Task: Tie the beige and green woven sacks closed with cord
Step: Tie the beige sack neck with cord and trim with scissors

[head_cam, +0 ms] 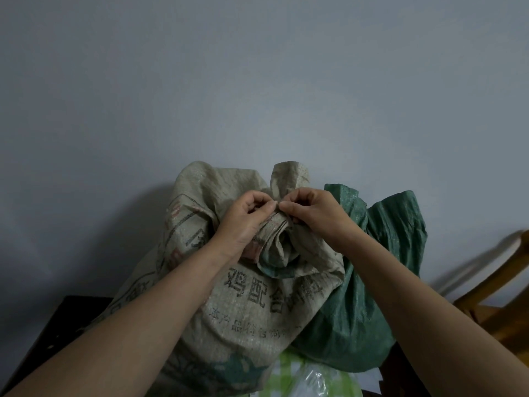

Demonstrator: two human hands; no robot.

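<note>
A beige woven sack point(252, 308) with dark printed characters stands against the wall, its top gathered into a bunched neck point(286, 181). My left hand point(246, 219) and my right hand point(315, 216) meet at that neck, fingertips pinched together just below the upright tuft. Whatever they pinch is too thin to make out; no cord shows clearly. A green woven sack point(380, 262) leans behind and to the right of the beige one, partly hidden by my right forearm.
A plain grey-blue wall point(257, 81) fills the background. A wooden chair frame point(501, 290) stands at the right edge. Dark furniture point(57, 325) sits at the lower left. A green-and-white checked plastic bag point(309, 376) lies in front of the sacks.
</note>
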